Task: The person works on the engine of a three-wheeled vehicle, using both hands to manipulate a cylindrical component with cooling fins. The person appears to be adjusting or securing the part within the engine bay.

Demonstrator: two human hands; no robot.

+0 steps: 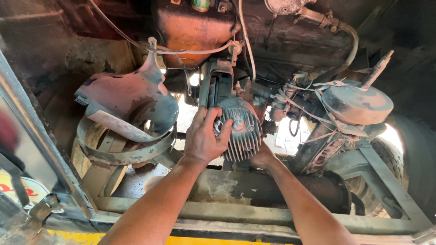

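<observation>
**Two hands close on a finned cylinder head**

Two bare hands meet on the finned cylinder head [240, 129] of a small engine, one from each side. The left hand [205, 138] lies over the near-left face with fingers spread and curled onto the fins, thumb towards the top; it is a wide, wrapping hold, not a pinch. The right hand [262, 156] comes in from beneath and behind, and most of it is hidden by the head, so how far its fingers are curled cannot be told; it touches the lower right edge. Holding from opposite sides looks like a way to steady a heavy, round part that offers no handle.

Just left of the left hand sits a dusty curved fan shroud [131, 97] with a grey metal band [122, 152] under it. Above the grip hangs a rust-brown tank [193, 31]. Right of the right hand, well apart, is a round air filter housing [356, 104], tied about with pale cords. Below both forearms runs a grimy frame rail [236, 213].
</observation>
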